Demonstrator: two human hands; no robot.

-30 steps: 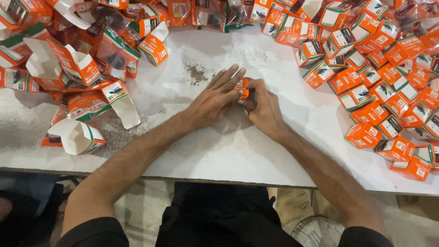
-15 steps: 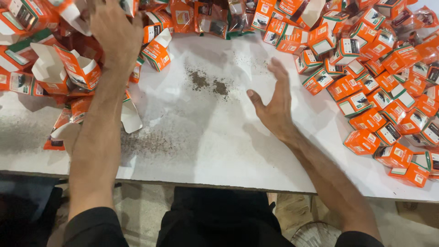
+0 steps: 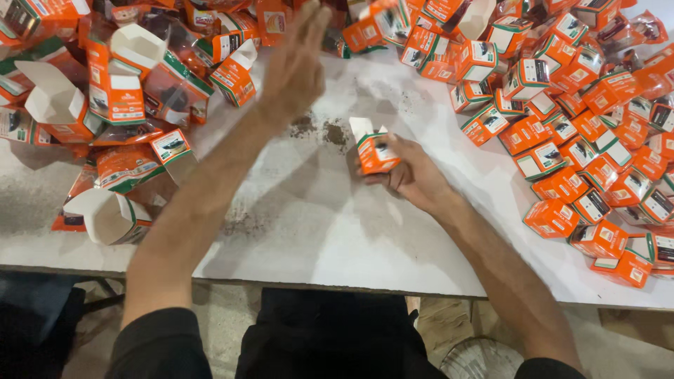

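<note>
Small orange-and-white cardboard carton (image 3: 375, 149), top flap open, sits gripped in my right hand (image 3: 414, 175) above the white tabletop (image 3: 337, 231); my left hand (image 3: 295, 67) hangs open-fingered, empty, near the heaped cartons (image 3: 583, 140). Light and crushable, I judge: best held by its side walls.

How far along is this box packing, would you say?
Done, it seems: a big pile of closed orange boxes at the right. In hand: the right hand holds one open-flapped box; the left hand reaches, fingers spread, over the open boxes heaped at the left. Those look left to do, and there are many.
</note>
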